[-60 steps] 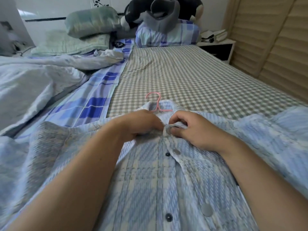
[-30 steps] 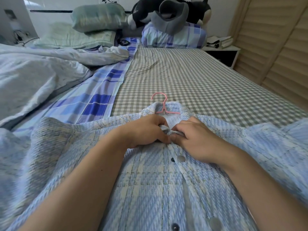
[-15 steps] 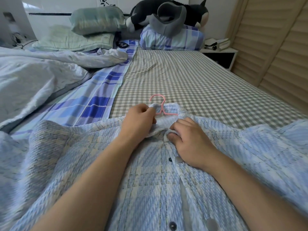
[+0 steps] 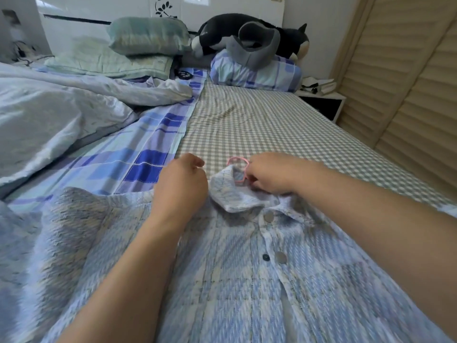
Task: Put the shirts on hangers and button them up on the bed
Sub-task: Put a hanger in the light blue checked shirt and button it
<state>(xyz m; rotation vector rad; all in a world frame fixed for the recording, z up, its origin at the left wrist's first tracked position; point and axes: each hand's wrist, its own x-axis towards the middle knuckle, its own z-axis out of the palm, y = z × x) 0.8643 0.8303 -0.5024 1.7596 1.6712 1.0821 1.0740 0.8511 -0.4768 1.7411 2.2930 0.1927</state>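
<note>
A light blue plaid shirt (image 4: 230, 276) lies face up on the bed, collar pointing away from me. Its top button (image 4: 268, 216) is fastened; a lower one (image 4: 280, 257) sits beside a dark snap. A pink hanger (image 4: 238, 161) is inside the shirt, only its hook sticking out past the collar. My right hand (image 4: 269, 173) pinches the hanger's neck at the collar opening. Over the shirt's shoulder, left of the collar, my left hand (image 4: 181, 181) hovers with fingers loosely curled and holds nothing.
The grey checked sheet (image 4: 259, 125) stretches ahead. A blue plaid sheet (image 4: 138, 157) and a rumpled white duvet (image 4: 49, 115) lie to the left. Pillows (image 4: 254, 70) and a plush cat (image 4: 247, 33) sit at the headboard. A louvred wall (image 4: 408, 95) runs along the right.
Both hands left the fastened top button. My right hand moved up to the hanger's neck; my left hand let go of the collar and slid left. The collar now lies folded down.
</note>
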